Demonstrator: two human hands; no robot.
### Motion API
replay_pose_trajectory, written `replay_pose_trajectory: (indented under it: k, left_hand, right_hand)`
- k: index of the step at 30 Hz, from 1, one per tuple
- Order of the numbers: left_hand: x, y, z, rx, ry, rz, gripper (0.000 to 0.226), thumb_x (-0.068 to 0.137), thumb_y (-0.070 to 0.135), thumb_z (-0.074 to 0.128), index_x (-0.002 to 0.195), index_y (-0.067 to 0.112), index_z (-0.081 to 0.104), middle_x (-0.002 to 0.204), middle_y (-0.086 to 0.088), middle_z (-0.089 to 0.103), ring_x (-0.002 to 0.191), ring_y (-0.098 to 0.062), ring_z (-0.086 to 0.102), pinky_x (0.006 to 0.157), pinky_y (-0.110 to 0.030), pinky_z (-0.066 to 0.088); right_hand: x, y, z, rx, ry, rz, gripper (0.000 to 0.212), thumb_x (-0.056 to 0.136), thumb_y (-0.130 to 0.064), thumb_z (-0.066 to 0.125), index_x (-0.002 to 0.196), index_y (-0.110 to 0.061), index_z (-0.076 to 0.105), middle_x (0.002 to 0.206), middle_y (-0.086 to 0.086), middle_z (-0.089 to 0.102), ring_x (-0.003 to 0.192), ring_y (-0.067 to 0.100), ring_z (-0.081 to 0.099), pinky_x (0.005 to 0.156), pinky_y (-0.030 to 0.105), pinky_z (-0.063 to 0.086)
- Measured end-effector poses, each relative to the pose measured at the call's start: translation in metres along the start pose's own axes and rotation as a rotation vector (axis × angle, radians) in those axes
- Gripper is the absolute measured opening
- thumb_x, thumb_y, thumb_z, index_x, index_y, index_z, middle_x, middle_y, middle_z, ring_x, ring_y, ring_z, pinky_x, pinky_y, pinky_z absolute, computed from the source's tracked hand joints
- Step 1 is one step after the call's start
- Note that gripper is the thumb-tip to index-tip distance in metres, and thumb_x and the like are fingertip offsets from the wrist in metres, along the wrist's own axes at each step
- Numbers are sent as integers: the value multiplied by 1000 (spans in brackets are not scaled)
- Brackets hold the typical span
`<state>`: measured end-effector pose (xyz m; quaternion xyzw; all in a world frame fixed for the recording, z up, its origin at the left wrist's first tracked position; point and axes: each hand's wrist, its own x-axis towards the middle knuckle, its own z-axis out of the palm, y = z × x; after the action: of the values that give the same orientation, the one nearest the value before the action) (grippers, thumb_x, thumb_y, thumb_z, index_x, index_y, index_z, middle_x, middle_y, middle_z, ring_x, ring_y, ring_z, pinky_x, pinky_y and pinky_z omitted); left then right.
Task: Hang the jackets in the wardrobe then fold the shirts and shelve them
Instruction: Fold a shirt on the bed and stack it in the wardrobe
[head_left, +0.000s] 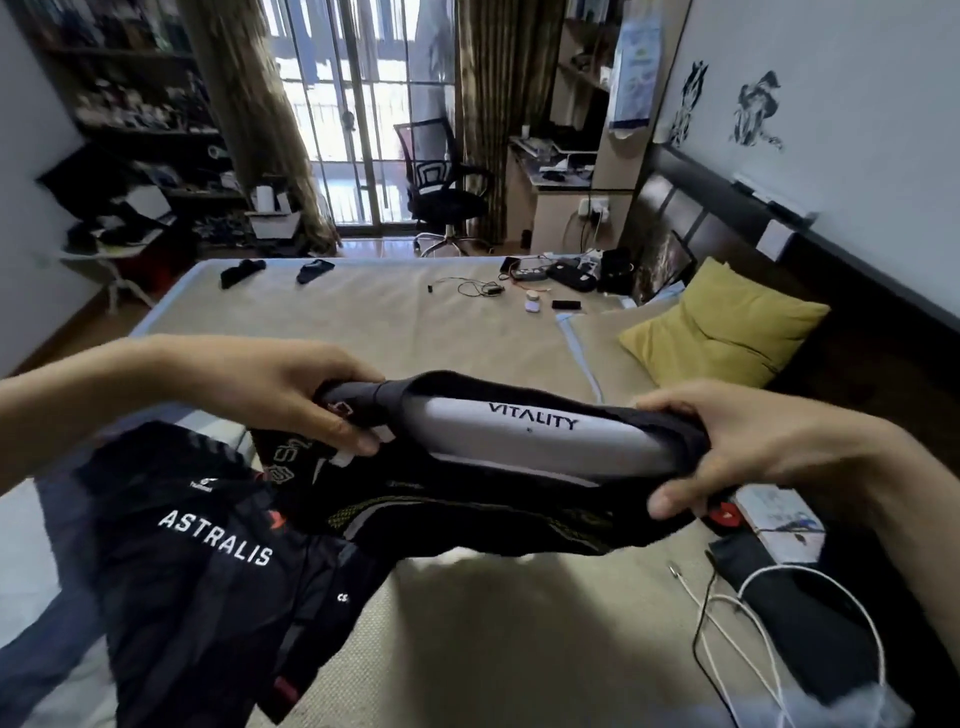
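Note:
I hold a black shirt (519, 499) with a white inner collar panel reading VITALITY stretched above the bed (405, 322). My left hand (296, 395) grips its left shoulder and my right hand (727, 447) grips its right shoulder. Below it on the left lies a dark shirt (208, 582) printed ASTRALIS, spread over the bed's near corner. No wardrobe is in view.
A yellow pillow (722, 327) lies at the right by the dark headboard (727, 234). White cables (753, 623) and a dark cloth (810, 623) lie at the near right. Small gadgets and wires (519, 291) sit at the bed's far side. An office chair (441, 192) stands by the window.

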<state>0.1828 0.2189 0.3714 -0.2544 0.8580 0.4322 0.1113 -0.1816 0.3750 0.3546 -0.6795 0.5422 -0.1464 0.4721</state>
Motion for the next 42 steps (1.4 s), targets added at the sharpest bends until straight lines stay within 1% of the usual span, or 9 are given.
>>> replay_pose_trajectory:
  k: [4,7,12,17,21,28,33,37,42]
  left_hand:
    - [-40,27,26,-93,-193,-12,47,64,57,83,98,29,70,94,-5,74,97,-18,69,78,-20,56]
    - [-18,11,25,-174,-190,-96,65,38,78,85,88,38,75,93,-1,77,95,-13,72,72,-15,57]
    - [111,-78,39,-246,-145,-244,17,87,30,74,91,13,72,78,7,75,77,-7,70,66,-16,49]
    - [268,-245,112,-123,-99,-374,48,70,69,75,72,25,55,67,10,52,65,-8,50,62,-27,36]
    - [347,-368,192,-67,53,-536,40,85,55,69,72,25,46,69,9,54,71,-13,55,56,-21,35]
    - [413,-471,246,-301,395,-673,15,93,48,62,100,36,56,85,16,69,84,-5,64,84,-35,53]
    - [445,-505,223,-179,582,-676,61,95,55,56,149,46,30,128,4,68,122,-25,61,96,-45,50]
    - [471,-541,192,4,619,-676,70,94,64,48,154,37,25,137,-2,63,125,-35,58,94,-47,50]
    - [490,-565,157,86,551,-653,66,94,66,46,150,36,30,133,-6,65,119,-38,60,90,-46,50]
  right_hand:
    - [-47,-4,20,183,-113,-44,53,69,-37,92,117,-26,74,105,-1,77,96,7,70,80,21,56]
    - [-35,13,27,328,-117,-38,50,69,-20,89,116,-30,76,114,1,77,105,10,72,87,20,55]
    - [62,115,27,380,34,224,22,78,-3,83,98,-12,77,97,-1,78,88,11,72,76,20,54]
    - [196,297,59,291,80,466,33,66,-36,94,88,-19,75,85,-5,76,80,5,68,77,28,56]
    - [287,420,111,284,121,512,35,76,-11,88,60,-19,58,49,-16,55,48,-8,48,57,18,39]
    - [401,542,156,379,348,546,48,70,-46,85,65,-6,60,57,-9,56,57,6,53,60,29,38]
    - [462,568,130,341,434,463,44,79,-34,87,56,-16,54,47,-14,51,45,-1,47,52,26,35]
    - [507,571,103,242,462,407,64,74,-51,83,71,7,57,60,1,48,54,8,44,55,29,33]
    - [535,561,81,134,488,407,49,77,-47,85,57,-14,55,56,-9,53,53,6,48,54,24,36]
